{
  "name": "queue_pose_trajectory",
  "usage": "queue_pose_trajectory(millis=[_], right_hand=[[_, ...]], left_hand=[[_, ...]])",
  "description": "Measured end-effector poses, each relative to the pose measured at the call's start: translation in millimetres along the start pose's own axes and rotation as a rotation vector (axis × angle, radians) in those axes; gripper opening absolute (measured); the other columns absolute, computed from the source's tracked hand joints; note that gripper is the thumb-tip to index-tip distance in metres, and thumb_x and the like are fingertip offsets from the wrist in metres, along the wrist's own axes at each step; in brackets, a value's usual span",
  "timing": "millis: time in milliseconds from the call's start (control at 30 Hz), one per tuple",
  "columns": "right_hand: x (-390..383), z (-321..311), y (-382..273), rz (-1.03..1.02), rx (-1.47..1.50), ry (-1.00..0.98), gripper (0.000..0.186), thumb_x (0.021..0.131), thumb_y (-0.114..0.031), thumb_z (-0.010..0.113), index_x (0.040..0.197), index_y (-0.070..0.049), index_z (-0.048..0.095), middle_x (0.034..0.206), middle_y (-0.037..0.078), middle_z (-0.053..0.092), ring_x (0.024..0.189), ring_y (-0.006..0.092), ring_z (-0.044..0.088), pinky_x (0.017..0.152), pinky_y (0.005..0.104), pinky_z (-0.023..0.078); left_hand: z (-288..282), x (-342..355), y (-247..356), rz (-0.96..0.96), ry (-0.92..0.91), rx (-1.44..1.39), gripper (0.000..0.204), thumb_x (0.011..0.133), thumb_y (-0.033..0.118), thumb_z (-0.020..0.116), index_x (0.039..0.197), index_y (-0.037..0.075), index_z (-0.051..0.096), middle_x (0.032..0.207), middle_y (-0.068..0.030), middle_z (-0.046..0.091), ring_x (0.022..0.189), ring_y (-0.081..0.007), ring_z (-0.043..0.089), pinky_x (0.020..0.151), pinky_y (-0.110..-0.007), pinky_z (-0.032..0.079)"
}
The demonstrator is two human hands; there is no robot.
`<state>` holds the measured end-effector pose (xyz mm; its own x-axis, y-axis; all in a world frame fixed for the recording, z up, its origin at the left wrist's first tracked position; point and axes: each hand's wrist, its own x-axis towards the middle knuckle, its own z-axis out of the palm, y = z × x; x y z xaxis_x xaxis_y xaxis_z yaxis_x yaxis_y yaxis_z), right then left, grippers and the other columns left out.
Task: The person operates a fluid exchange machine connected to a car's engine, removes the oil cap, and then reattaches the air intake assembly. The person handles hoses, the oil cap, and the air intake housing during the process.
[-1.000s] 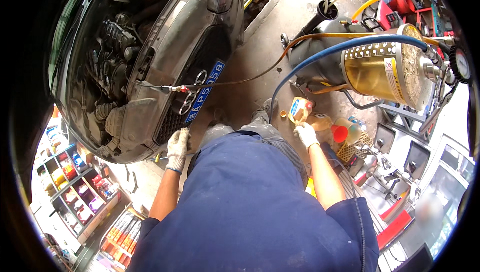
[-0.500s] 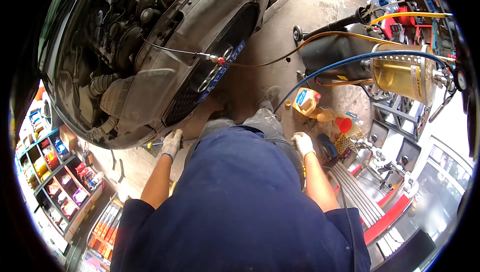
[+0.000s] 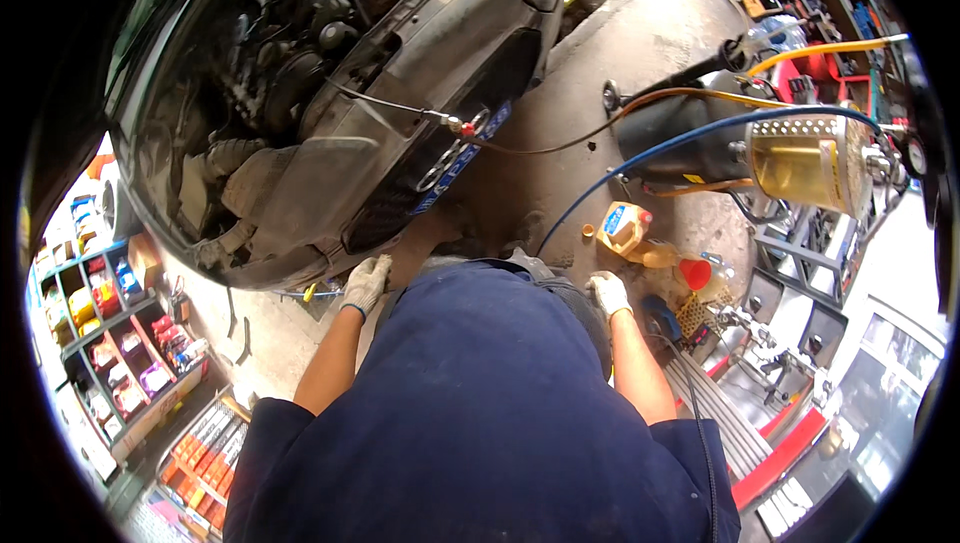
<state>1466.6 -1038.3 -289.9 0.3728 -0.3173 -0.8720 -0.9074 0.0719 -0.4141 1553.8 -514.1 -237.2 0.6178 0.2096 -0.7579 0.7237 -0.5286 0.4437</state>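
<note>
Car (image 3: 350,133), beyond left hand (image 3: 365,285): cut off above. Blue hose (image 3: 690,135), beyond right hand (image 3: 608,291): lower end hidden. Shelf goods (image 3: 105,298), left of left hand: too small.

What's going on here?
Someone in a blue top stands at a car with its engine bay exposed. Nothing shows in either gloved hand: the left hand is by the bumper corner, the right hand beside the thigh. A brown hose runs from a red fitting at the car's front toward a black tank. A jug is on the floor.
</note>
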Motion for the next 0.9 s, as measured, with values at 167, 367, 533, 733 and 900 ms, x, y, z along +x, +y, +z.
queue_pose_trajectory(millis=[167, 367, 533, 733, 900], right_hand=[[3, 3, 11, -0.053, -0.091, -0.034, 0.029, 0.089, -0.008, 0.062, 0.116, 0.001, 0.064, 0.073, 0.008, 0.065, 0.054, 0.0164, 0.058, 0.05, 0.0308, 0.047], [7, -7, 21, -0.106, -0.191, -0.053, 0.024, 0.096, -0.011, 0.057, 0.116, 0.0, 0.064, 0.076, 0.007, 0.066, 0.058, 0.0149, 0.06, 0.052, 0.03, 0.049], [12, -18, 27, -0.02, -0.054, -0.048, 0.023, 0.099, -0.01, 0.054, 0.118, 0.0, 0.063, 0.08, 0.007, 0.066, 0.058, 0.0147, 0.06, 0.052, 0.0292, 0.05], [6, -18, 19, -0.047, -0.136, -0.038, 0.028, 0.097, -0.011, 0.057, 0.119, 0.002, 0.065, 0.088, 0.011, 0.07, 0.069, 0.0178, 0.064, 0.064, 0.0311, 0.052], [-6, -15, 6, -0.033, -0.156, -0.031, 0.034, 0.092, -0.013, 0.06, 0.119, 0.006, 0.068, 0.102, 0.016, 0.075, 0.091, 0.0231, 0.072, 0.085, 0.0335, 0.056]], left_hand=[[-7, -8, -6, 0.044, 0.025, 0.082, 0.057, 0.101, 0.053, 0.056, 0.11, -0.003, 0.068, 0.092, -0.0129, 0.07, 0.083, -0.0225, 0.065, 0.076, -0.037, 0.051], [-2, -15, -40, -0.035, 0.058, 0.03, 0.057, 0.1, 0.052, 0.056, 0.098, -0.004, 0.069, 0.076, -0.0114, 0.067, 0.072, -0.0203, 0.066, 0.07, -0.038, 0.052], [4, -38, -18, -0.092, 0.025, 0.042, 0.056, 0.101, 0.052, 0.056, 0.096, -0.003, 0.067, 0.077, -0.0116, 0.068, 0.072, -0.0197, 0.065, 0.069, -0.037, 0.052], [6, -35, -15, -0.063, 0.016, 0.003, 0.056, 0.101, 0.053, 0.056, 0.097, -0.002, 0.066, 0.077, -0.0115, 0.067, 0.07, -0.0209, 0.064, 0.068, -0.037, 0.051], [13, -14, -34, -0.017, 0.014, -0.058, 0.057, 0.101, 0.055, 0.055, 0.097, -0.001, 0.066, 0.077, -0.0117, 0.067, 0.071, -0.0221, 0.064, 0.07, -0.039, 0.051]])
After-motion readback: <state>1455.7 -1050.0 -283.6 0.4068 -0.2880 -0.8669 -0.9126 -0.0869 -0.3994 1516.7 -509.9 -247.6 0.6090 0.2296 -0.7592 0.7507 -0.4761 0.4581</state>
